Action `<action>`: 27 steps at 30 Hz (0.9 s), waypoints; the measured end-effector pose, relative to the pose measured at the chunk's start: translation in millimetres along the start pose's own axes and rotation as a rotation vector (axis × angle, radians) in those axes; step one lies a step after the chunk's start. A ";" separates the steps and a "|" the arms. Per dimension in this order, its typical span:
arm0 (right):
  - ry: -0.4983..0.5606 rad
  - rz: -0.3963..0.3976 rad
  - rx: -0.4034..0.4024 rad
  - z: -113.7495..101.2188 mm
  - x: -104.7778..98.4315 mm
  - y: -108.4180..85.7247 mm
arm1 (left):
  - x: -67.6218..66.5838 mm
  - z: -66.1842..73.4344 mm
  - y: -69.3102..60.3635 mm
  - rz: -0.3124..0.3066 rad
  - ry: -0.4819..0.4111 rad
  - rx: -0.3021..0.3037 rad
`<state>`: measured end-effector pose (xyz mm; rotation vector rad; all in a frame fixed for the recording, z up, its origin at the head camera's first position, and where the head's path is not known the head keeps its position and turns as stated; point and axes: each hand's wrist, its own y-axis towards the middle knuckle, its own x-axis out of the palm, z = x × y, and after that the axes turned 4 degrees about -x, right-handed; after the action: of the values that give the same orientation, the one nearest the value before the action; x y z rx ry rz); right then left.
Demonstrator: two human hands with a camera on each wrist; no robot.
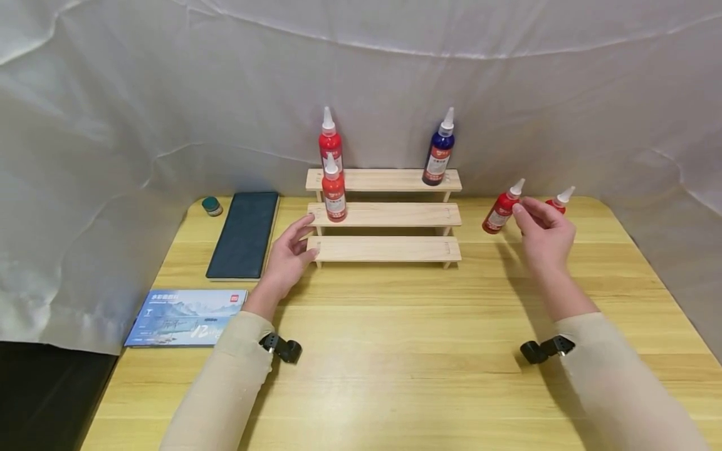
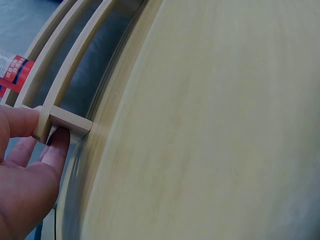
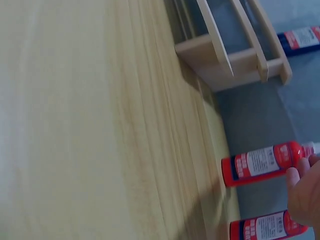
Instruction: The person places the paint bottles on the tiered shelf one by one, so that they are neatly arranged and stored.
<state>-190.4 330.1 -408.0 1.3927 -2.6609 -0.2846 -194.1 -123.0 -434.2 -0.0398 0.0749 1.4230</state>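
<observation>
A pale cloth (image 1: 361, 81) hangs behind the wooden table (image 1: 395, 363), where a 3-shelf rack (image 1: 389, 216) stands toward the far edge. The left hand (image 1: 289, 257) grips the rack's left end, thumb and fingers curled about it at the lower shelves. The right hand (image 1: 546, 235) pinches the held bottle (image 1: 499, 214), which is red, near its neck, well apart from the rack on its right side. I cannot tell whether its base touches the table.

With so high a pinch, the base would probably swing, so best keep it level and the white nozzle (image 1: 517, 186) up, and move slowly. Hold snugly without squeezing; pressure might force liquid out. The rear bottle (image 1: 555, 205), partly hidden behind the right hand, is near, so clear it with the knuckles before shifting sideways.

The left hand should give steady, light support. A tug could topple the top red bottle (image 1: 331, 145) or the middle red bottle (image 1: 334, 197), both above that end, and perhaps the blue bottle (image 1: 438, 158) at the top shelf's right end.
</observation>
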 end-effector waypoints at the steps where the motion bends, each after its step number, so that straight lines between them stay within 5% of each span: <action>1: -0.003 0.007 0.006 0.7 -0.3 2.3 | 0.2 0.2 0.1 0.000 -0.001 0.001; 12: -0.046 -0.064 0.113 -1.1 5.8 26.4 | 1.7 1.8 0.0 -0.003 -0.018 0.003; 20: -0.285 -0.163 0.159 0.6 13.4 37.9 | 0.9 1.9 -0.3 0.001 -0.011 -0.005; 27: -0.380 -0.146 0.144 6.4 14.8 38.3 | 0.3 2.3 -0.5 0.002 -0.019 -0.016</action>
<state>-230.7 339.9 -405.3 1.7366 -2.9305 -0.4180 -193.4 -122.6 -432.0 -0.0389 0.0476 1.4254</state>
